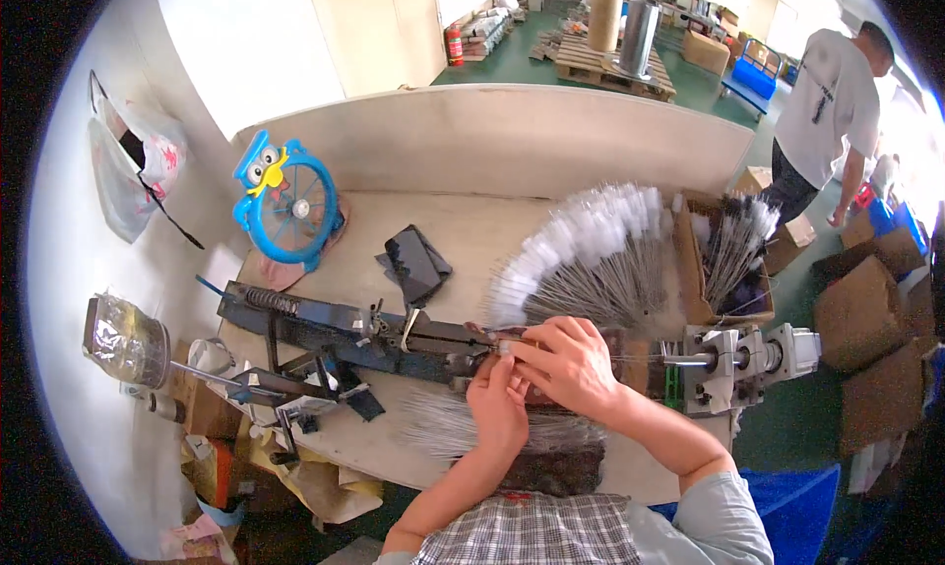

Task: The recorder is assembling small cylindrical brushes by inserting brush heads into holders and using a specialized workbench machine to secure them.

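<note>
My left hand (499,408) and my right hand (571,366) meet at the middle of a long dark metal machine (423,334), fingertips close together. Both are closed in a pinch; what lies between the fingers is too small or hidden to name. A thin wire or rod (635,357) runs from beside my right hand toward the metal spindle unit (753,360) at the right. Beyond my right hand, many wire-stemmed brushes (600,240) with white bristle tips lie fanned out. A bundle of thin wires (433,422) lies beside my left hand, partly hidden by it.
A cardboard box (694,260) holds more brushes at the right. A blue cartoon-shaped fan (295,206) and a dark flat object (415,265) lie toward the back left. A low panel (492,137) edges the table. Another person (822,112) stands beyond, near cartons (866,309).
</note>
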The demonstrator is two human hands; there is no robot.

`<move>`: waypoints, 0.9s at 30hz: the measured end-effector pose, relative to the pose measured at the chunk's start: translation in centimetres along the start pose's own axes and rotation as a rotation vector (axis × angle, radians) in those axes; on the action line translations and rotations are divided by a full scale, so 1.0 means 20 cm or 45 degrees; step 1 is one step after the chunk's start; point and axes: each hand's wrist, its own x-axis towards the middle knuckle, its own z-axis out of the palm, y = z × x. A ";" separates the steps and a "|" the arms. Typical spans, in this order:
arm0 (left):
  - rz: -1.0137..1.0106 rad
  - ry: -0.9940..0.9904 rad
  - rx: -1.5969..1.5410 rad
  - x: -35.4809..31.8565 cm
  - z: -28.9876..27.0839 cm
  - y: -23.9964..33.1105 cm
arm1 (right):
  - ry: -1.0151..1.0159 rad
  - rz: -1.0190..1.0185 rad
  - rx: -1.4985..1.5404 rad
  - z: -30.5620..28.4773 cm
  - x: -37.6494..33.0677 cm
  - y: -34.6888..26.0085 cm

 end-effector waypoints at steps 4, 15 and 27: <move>0.040 0.000 -0.012 0.00 0.00 0.00 | -0.029 -0.020 0.026 -0.02 0.00 0.02; 0.091 -0.029 0.046 0.01 -0.01 -0.02 | -0.079 -0.009 0.141 -0.01 0.01 0.03; -0.004 -0.003 -0.123 0.01 0.00 0.00 | -0.098 0.012 0.170 0.01 0.02 0.02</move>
